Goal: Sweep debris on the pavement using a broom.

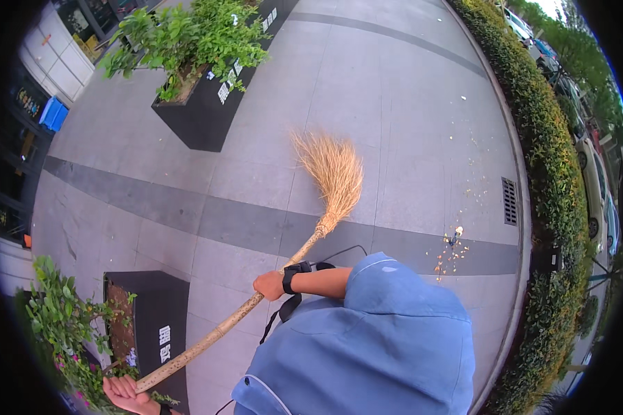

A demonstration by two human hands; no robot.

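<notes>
A straw broom [332, 173] with a long bamboo handle runs slantwise across the view, its bristles fanned out away from me over the grey pavement. Whether the bristle tips touch the ground I cannot tell. Wrapped round the middle of the handle is my right hand [268, 285], with a black watch on that wrist. At lower left, my left hand [122, 393] grips the handle near its end, close to a planter. To the right of the broom, scattered yellowish bits [450, 263] like dry leaves lie on the paving, with a small dark scrap among them.
Black planters with green shrubs stand at upper left [194, 121] and lower left [156, 304]. A long hedge [550, 166] behind a kerb borders the right side, near a drain grate [509, 201]. Parked cars [592, 180] stand beyond it. A blue bin [53, 114] is far left.
</notes>
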